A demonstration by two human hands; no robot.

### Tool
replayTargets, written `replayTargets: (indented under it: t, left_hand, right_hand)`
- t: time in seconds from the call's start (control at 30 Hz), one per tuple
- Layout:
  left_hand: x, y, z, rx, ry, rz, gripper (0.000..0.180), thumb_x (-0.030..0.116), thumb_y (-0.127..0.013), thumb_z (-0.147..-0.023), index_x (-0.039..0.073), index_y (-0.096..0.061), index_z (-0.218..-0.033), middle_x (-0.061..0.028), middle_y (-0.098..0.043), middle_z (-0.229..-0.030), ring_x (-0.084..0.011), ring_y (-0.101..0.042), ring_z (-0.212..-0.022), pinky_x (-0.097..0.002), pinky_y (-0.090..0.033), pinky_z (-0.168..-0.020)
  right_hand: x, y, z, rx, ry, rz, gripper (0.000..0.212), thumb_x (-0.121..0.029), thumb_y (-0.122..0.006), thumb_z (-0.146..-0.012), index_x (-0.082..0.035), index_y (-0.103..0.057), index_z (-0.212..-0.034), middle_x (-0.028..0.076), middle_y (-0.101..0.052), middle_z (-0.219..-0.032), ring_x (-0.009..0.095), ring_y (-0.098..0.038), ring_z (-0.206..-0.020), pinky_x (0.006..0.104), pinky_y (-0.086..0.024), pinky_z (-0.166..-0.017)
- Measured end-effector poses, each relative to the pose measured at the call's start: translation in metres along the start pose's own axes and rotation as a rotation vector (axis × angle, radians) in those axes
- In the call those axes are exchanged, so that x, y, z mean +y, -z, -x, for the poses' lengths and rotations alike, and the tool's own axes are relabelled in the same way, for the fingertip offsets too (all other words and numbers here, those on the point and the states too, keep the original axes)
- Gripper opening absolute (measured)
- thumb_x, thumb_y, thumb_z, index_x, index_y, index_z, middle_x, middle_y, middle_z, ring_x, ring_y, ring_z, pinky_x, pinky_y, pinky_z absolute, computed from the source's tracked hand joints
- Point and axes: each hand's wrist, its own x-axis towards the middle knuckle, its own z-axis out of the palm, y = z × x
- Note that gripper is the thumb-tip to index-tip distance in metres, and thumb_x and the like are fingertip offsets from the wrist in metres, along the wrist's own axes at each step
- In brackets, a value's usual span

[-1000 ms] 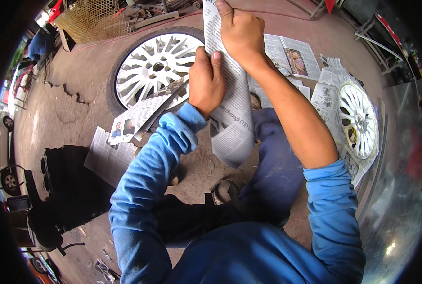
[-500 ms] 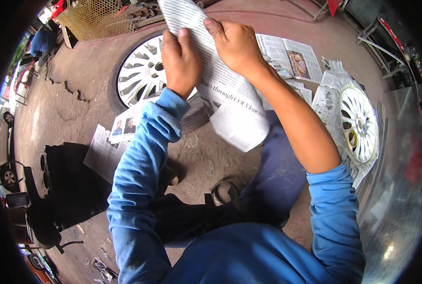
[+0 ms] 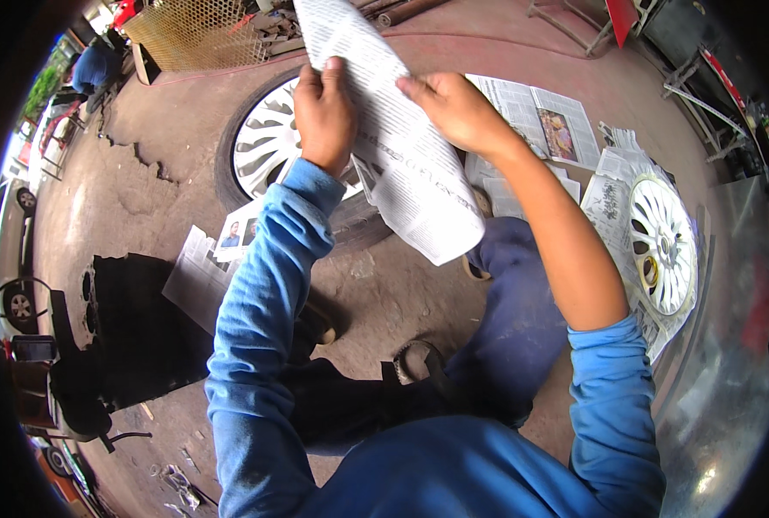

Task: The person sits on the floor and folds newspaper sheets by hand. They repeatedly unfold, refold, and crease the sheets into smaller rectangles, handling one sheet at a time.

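thin newsprint held up between two hands

far left of the frame, a dark machine part (image 3: 134, 337) sits on the cracked concrete floor (image 3: 126, 198), with a loose paper page (image 3: 196, 281) lying just beside it. upper left, a yellow mesh panel (image 3: 196, 33) leans near scrap metal.

moving right, the left hand (image 3: 324, 116) is closed on the left edge of a folded newspaper sheet (image 3: 402, 147), fingers curled over the front and thumb hidden behind. the sheet hangs in the upper middle of the frame, raised above a tyre with a white multi-spoke rim (image 3: 268, 147) that lies flat on the floor.

the paper looks very light, limp and matte, with a soft crease running down it; it would likely flop or tear if pulled from one corner, so the edges near the fold, taken with both hands, seem the best hold. it is dry and not slippery by the look of it.

the right hand (image 3: 453, 108) pinches the sheet's upper right edge, fingers pressed flat on the print.

further right, more newspaper pages (image 3: 544, 116) are spread on the floor, and at the right edge a second white rim (image 3: 661, 246) rests on paper, hard and glossy, with a yellowish hub.
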Motion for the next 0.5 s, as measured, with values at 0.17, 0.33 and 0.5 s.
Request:
replayTargets:
  t: [0.17, 0.33, 0.5]
  left_hand:
    - [-0.006, 0.011, -0.011, 0.006, 0.01, 0.07, 0.031, 0.02, -0.046, -0.092, -0.007, -0.05, -0.105, -0.0114, -0.059, -0.095, -0.0133, -0.055, -0.082, -0.0248, -0.044, -0.075]
    - [-0.004, 0.014, -0.012, -0.017, -0.033, 0.075, 0.029, 0.021, -0.046, -0.092, -0.006, -0.051, -0.102, -0.0107, -0.06, -0.09, -0.0122, -0.054, -0.079, -0.0253, -0.043, -0.071]
    - [-0.01, 0.007, -0.003, -0.044, 0.098, 0.252, 0.03, 0.023, -0.048, -0.091, -0.002, -0.048, -0.108, -0.0105, -0.058, -0.097, -0.0143, -0.053, -0.085, -0.0268, -0.044, -0.075]
  right_hand:
    - [0.002, 0.013, -0.001, -0.143, -0.056, 0.113, 0.038, -0.031, -0.059, -0.084, 0.006, -0.063, -0.093, 0.013, -0.065, -0.075, 0.016, -0.06, -0.068, 0.0305, -0.046, -0.066]
    - [0.0, 0.013, 0.003, -0.182, -0.11, -0.208, 0.036, -0.022, -0.062, -0.082, 0.011, -0.059, -0.096, 0.015, -0.065, -0.08, 0.015, -0.06, -0.072, 0.0281, -0.046, -0.067]
    - [0.008, 0.02, 0.005, -0.166, -0.199, -0.083, 0.039, -0.021, -0.063, -0.08, 0.013, -0.058, -0.098, 0.015, -0.064, -0.082, 0.015, -0.059, -0.074, 0.0271, -0.046, -0.066]
